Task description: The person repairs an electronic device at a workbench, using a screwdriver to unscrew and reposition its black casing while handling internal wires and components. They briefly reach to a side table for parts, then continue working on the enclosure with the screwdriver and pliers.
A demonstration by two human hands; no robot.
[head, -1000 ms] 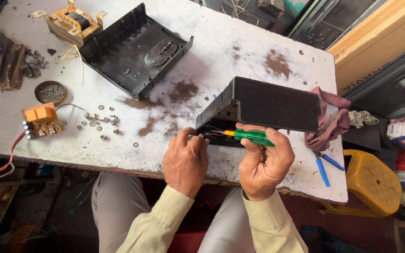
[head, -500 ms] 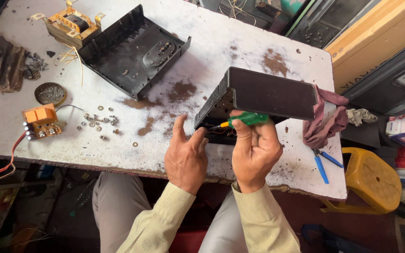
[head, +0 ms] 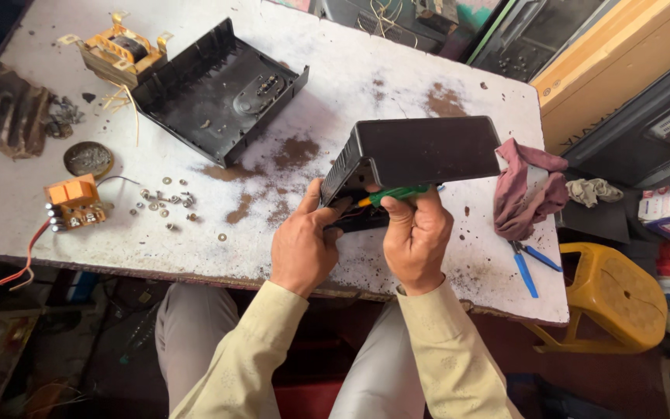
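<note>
Cream-sleeved forearms rising from the lower edge, converging over the near rim of the worn white table point(head: 366, 70). Left hand point(head: 302, 248) palm down, thumb and forefinger stretched forward and apart, tips pressed on the open left end of a black casing point(head: 420, 151) — steadying, not wrapped round. Right hand point(head: 416, 237) just beside it, knuckles up, fingers curled tight about a green-handled screwdriver point(head: 393, 194); shaft lying roughly level, long axis left to right, yellowish tip pointing left into the casing's open mouth. Whether the tip meets a screw — hidden in the dark of the opening.

Casing itself: tilted up on the table's near half, long axis left to right, open end toward the left hand, closed glossy top toward the camera.

Right of the casing, a crumpled maroon rag point(head: 525, 190) touching the table's right edge; below it, blue-handled pliers point(head: 529, 264) near the corner. Off the table, a yellow stool point(head: 610, 299).

Left of the hands, scattered small screws and washers point(head: 168, 202), then an orange component with wires point(head: 75, 203) and a round tin lid point(head: 88, 159). Farther back, a black tray-like cover point(head: 219, 93) lying open side up, and at the far left corner a yellow-framed transformer point(head: 118, 50).
</note>
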